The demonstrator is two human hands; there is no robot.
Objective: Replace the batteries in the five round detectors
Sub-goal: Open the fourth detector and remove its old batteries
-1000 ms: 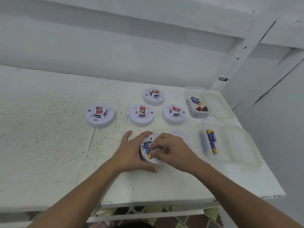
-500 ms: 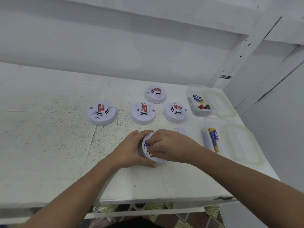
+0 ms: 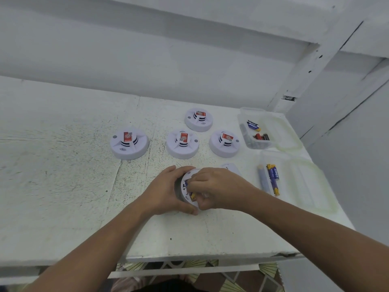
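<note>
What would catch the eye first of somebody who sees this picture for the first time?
The two hands near the front of the white table: the left hand grips an upturned detector and the right hand pinches a blue-and-yellow battery in its open back. Behind them stand four other detectors with red labels, and at the far right a clear box holds loose batteries.

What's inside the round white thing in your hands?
A blue and yellow battery shows inside the open detector, which the left hand grips. The right hand, pinching that battery, covers the rest, so any second battery cannot be seen.
</note>
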